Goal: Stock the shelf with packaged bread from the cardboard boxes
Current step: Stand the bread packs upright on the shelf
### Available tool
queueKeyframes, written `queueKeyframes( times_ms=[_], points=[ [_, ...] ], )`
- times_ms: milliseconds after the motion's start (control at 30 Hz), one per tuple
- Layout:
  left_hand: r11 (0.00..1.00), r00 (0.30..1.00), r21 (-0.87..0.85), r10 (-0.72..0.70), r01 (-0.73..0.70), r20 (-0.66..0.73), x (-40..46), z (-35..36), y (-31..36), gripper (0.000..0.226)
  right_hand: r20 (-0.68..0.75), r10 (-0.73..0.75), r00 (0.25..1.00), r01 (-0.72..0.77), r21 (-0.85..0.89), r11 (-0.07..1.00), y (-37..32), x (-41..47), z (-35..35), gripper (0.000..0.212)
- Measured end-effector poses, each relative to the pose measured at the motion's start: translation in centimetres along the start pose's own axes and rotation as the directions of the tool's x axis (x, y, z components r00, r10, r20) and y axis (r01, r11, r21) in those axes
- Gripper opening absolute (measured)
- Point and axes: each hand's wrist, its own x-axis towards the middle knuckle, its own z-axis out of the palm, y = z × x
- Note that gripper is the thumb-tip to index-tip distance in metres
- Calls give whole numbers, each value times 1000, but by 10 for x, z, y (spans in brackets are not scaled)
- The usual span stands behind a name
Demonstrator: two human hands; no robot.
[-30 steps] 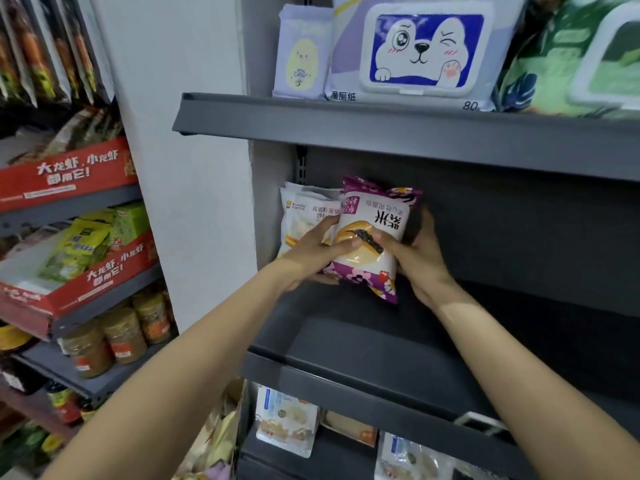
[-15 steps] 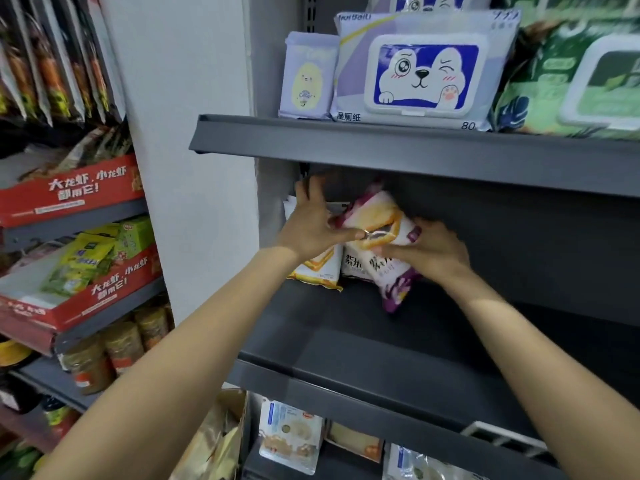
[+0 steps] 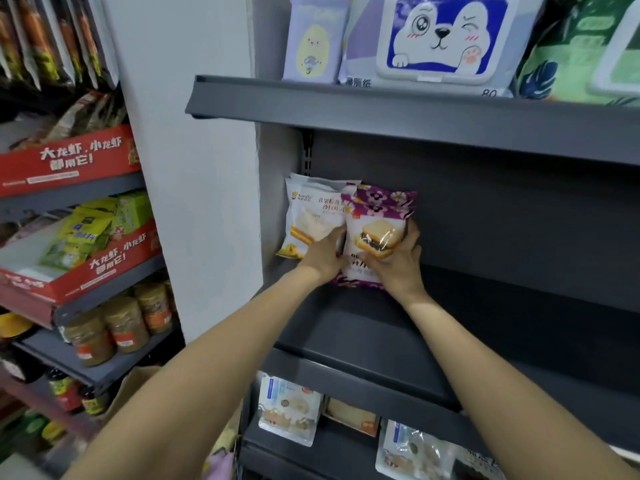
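shelf (image 3: 450, 344): mostly bare, stocking judged early | white bread packs (image 3: 313, 216): upright at far left against back wall | purple bread pack (image 3: 375, 233): upright just beside them, base on shelf | left hand (image 3: 323, 254), right hand (image 3: 398, 261): fingers curled round purple pack's sides | boxes: not visible

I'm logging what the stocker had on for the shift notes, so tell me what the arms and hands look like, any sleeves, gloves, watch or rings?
Both forearms are bare all the way to the bottom edge of the picture, so no sleeves show. The left hand and right hand wear no gloves. No watch or bracelet shows at either wrist. No ring shows on the visible fingers, though some are hidden behind the bread packs.
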Motion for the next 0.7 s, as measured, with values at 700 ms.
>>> queueKeyframes(
  times_ms=[700],
  points=[
    [985,938,68,-131,161,-322,-71,-22,26,30,211,-287,934,347,-355,868,-47,-63,-29,34]
  ],
)
